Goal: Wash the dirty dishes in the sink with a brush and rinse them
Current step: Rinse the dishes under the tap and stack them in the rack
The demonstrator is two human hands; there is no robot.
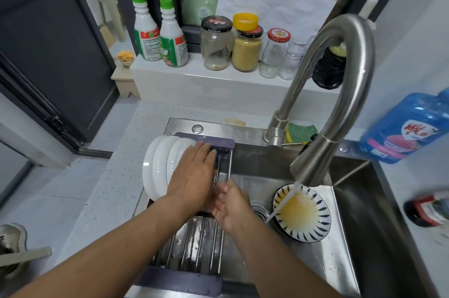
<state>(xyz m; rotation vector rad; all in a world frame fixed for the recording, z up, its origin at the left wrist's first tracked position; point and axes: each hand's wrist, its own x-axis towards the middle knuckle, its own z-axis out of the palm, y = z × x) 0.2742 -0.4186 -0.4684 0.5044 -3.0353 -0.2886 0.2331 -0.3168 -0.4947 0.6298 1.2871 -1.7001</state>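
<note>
**While the Tap Ran: Handling of the Blue-Striped Bowl**

While water was delivered from the faucet [340,93], the blue-striped bowl [301,212] was located on the floor of the sink [364,212], directly under the stream, and was filled with cloudy yellow water. It was seated on at least one further dish. The bowl was judged to be glazed ceramic: rigid, fragile, moderately heavy when full, and slippery when wet. It is best taken at opposite points of the rim and emptied before it is lifted. No brush was seen; a green-and-yellow sponge [300,131] was stored behind the faucet base.

The left hand [194,171] was laid flat, fingers straight and together, on the white plates [158,166] stood on edge in the drying rack [194,249]. The right hand [233,208] was held just beneath it, beside the rack rods. Its fingers were blurred but appeared loosely extended, and nothing was seen held. Neither hand was in contact with the bowl.
</note>
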